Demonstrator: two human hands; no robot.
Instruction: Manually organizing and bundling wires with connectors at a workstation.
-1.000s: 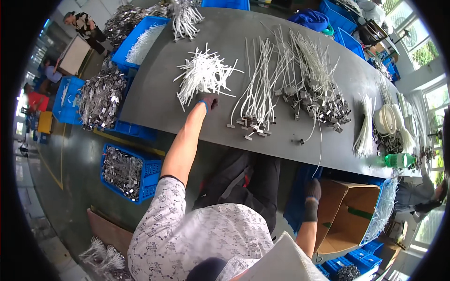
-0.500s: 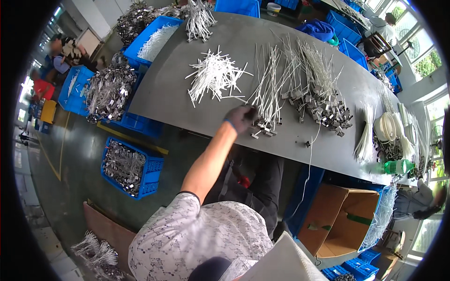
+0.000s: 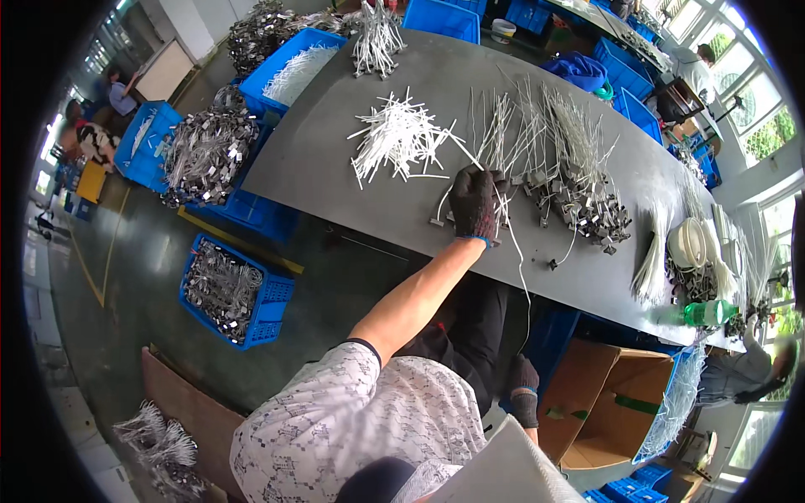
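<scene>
My left hand (image 3: 475,203), in a dark knitted glove with a blue cuff, is over the near part of the grey table. Its fingers are closed on a short white tube (image 3: 464,151) that points up and left. Beside it lies a pile of similar white tubes (image 3: 396,138). Thin wires with metal end pieces (image 3: 496,138) lie partly hidden behind the hand. A long white wire (image 3: 521,268) runs from near this hand over the table edge. Low by my lap, my gloved right hand (image 3: 524,390) is closed where that wire ends; its fingertips are small and unclear.
A heap of wires with dark metal clips (image 3: 587,205) covers the table's right half. White wire bundles (image 3: 652,260) and a green bottle (image 3: 708,313) stand farther right. An open cardboard box (image 3: 616,402) is beside my right hand. A blue crate of parts (image 3: 231,289) sits on the floor.
My left hand has moved right and now grips a white tube. My right hand has come into view by my lap. The long wire has shifted left.
</scene>
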